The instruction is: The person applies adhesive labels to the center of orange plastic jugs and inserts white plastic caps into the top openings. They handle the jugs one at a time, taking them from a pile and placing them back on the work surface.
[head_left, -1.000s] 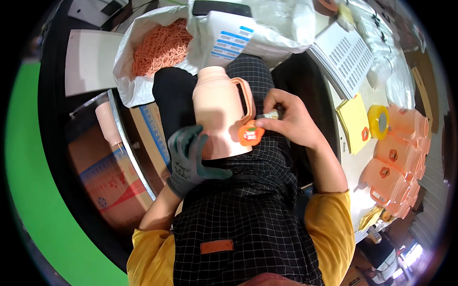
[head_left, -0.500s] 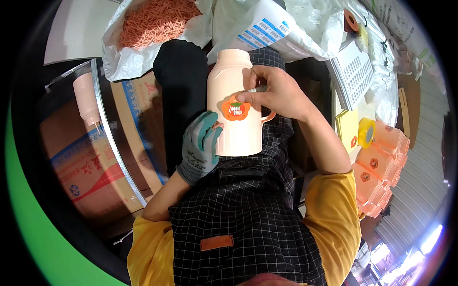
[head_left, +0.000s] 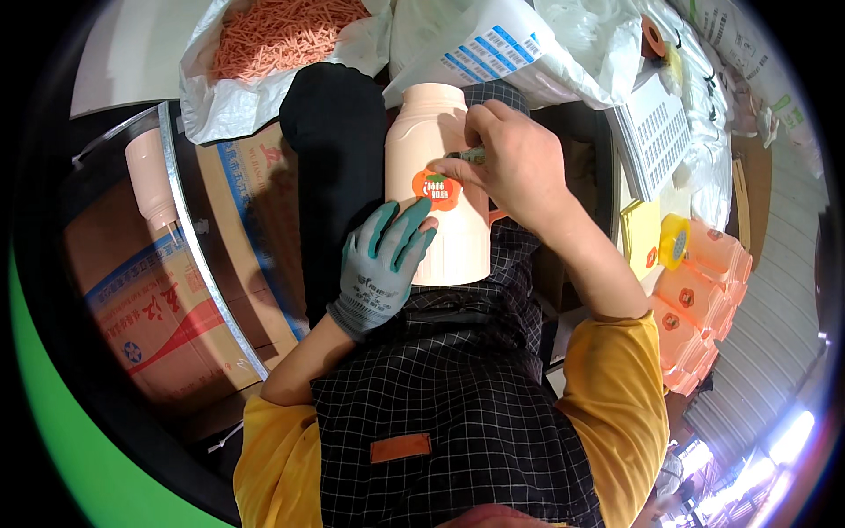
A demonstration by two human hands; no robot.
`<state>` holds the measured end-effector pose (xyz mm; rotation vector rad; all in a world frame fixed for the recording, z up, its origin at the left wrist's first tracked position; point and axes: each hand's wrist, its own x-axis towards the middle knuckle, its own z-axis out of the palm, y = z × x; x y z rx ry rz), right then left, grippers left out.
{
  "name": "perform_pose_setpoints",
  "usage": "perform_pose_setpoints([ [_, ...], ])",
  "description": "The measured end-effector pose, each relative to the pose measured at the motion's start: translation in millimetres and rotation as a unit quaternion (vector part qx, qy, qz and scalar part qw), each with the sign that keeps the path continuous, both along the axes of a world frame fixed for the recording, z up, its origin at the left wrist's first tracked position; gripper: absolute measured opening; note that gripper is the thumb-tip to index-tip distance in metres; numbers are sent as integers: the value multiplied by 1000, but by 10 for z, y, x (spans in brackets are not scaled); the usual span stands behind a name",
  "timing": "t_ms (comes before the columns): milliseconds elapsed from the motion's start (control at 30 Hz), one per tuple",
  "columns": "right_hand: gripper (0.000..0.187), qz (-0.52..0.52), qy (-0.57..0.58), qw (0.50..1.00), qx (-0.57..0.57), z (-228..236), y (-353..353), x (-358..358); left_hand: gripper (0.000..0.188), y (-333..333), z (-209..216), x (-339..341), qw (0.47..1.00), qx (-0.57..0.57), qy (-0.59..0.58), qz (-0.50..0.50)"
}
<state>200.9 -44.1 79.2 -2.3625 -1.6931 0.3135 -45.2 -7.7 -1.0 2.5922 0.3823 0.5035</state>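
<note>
A peach thermos jug (head_left: pixel 444 251) lies across my lap, its neck toward the far side. On its front is an orange, flower-shaped sticker (head_left: pixel 437 192). My left hand (head_left: pixel 378 268), in a grey and green glove with a bare fingertip showing, holds the jug's lower left side, its fingers spread over the front by the sticker. My bare right hand (head_left: pixel 519 163) is at the upper right of the jug. Its thumb touches the sticker's upper edge, and its fingers pinch a small grey-green thing (head_left: pixel 468 156), mostly hidden. The jug's handle (head_left: pixel 498 215) shows only in part below the right wrist.
A white bag (head_left: pixel 233 114) of pink sticks (head_left: pixel 282 40) stands at the far left. Cardboard boxes (head_left: pixel 176 326) and another peach jug (head_left: pixel 151 180) are on the left. On the right are label sheets (head_left: pixel 651 132), a yellow tape roll (head_left: pixel 674 240) and stacked peach parts (head_left: pixel 695 304).
My left fingers have moved from the jug's side further over its front, toward the sticker. My right hand has shifted slightly right and turned, covering more of the handle.
</note>
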Motion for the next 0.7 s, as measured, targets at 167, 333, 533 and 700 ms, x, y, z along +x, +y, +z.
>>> perform_pose_setpoints([
  [167, 58, -36, -151, 978, 138, -232, -24, -12, 57, -9, -63, -32, 999, 18, -17, 23],
  [333, 67, -173, -64, 974, 131, -356, -352, 35, 52, 27, 10, 81, 999, -9, -30, -8],
  [533, 29, -263, 569, 775, 81, -395, -1045, 184, 33, -23, 173, 8, 980, 27, -180, -82],
  [700, 25, -414, 444, 695, 384, 381, -2357, -406, 45, -259, 349, 340, 949, 64, -215, -223],
])
